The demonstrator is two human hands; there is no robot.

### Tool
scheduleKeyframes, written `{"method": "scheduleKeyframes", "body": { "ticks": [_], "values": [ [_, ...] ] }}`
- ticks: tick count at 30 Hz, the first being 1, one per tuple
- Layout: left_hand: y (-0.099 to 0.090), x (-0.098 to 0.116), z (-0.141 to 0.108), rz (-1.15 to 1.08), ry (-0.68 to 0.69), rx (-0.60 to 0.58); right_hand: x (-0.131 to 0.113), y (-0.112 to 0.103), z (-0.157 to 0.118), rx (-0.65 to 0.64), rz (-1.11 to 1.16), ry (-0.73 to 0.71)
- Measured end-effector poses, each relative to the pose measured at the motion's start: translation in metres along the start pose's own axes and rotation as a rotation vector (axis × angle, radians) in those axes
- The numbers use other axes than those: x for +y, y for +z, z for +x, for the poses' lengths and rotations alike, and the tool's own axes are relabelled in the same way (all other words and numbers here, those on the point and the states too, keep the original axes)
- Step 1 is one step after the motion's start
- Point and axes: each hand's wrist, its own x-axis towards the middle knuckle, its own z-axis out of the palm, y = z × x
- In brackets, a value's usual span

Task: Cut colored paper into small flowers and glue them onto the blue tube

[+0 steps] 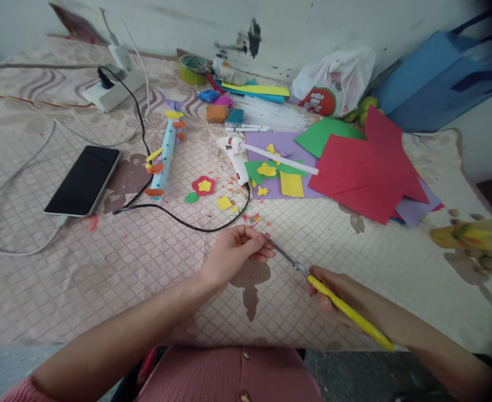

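My right hand (pixel 333 293) grips yellow-handled scissors (pixel 300 268), whose long blades point up and left. Their tips meet the fingers of my left hand (pixel 240 248), which is closed in a pinch. A tiny reddish scrap (pixel 266 235) shows at those fingertips; its shape is too small to make out. Beyond my hands lie a red paper flower (pixel 196 186) with a yellow centre and a green oval piece (pixel 192 197). A white glue gun (pixel 235 159) with a long glue stick rests among the paper scraps.
A black cord (pixel 199 229) curves just beyond my left hand. On the left lie a phone (pixel 85 181), a decorated blue stick (pixel 166 151) and a power strip (pixel 114 89). Red sheets (pixel 363 178), a plastic bag (pixel 333 84) and a blue bag (pixel 430 84) occupy the right.
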Motion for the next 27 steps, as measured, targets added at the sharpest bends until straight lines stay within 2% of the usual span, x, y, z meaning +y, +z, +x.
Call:
{"method": "scheduleKeyframes", "body": {
  "ticks": [8, 14, 21, 27],
  "values": [
    [0.0, 0.0, 0.0, 0.015, -0.002, 0.005, 0.004, 0.001, 0.0, -0.047, 0.115, 0.029],
    [0.001, 0.0, 0.0, 0.024, 0.004, 0.011, -0.001, 0.001, -0.005, 0.012, 0.047, -0.073],
    [0.001, 0.001, 0.0, 0.028, 0.001, 0.02, -0.007, 0.001, -0.002, -0.01, -0.102, -0.073],
    [0.001, 0.001, 0.0, 0.037, -0.005, 0.016, -0.005, 0.001, -0.003, 0.028, -0.039, -0.095]
  ]
}}
